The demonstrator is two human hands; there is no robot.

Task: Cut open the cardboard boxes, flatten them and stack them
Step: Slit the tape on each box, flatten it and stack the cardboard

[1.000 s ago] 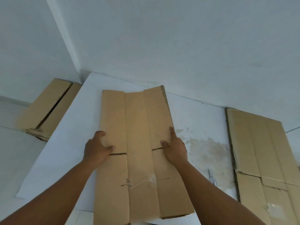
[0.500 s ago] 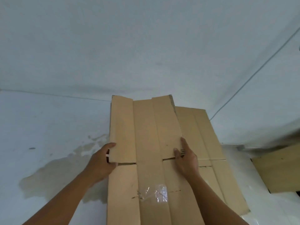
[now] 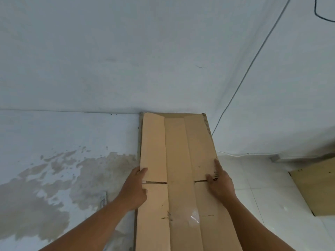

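A flattened brown cardboard box [image 3: 177, 160] lies lengthwise in front of me, with its far end against the white wall. My left hand [image 3: 135, 189] grips its left edge at a slit, thumb on top. My right hand [image 3: 220, 183] holds the right edge, thumb on the top face and index finger straight along the rim. Under it, a sliver of another flattened cardboard [image 3: 139, 138] shows along the left side and the far end. Clear tape shines on the near part of the top sheet.
The white surface [image 3: 54, 134] left of the cardboard carries a large brown stain, and a small grey tool [image 3: 103, 198] lies on it near my left forearm. Another cardboard piece [image 3: 315, 189] lies at the right. A thin cable [image 3: 253, 60] runs down the wall.
Both hands have carried the flattened box to the right and forward. It now covers the cardboard by the wall, where before it overlapped only part of it.
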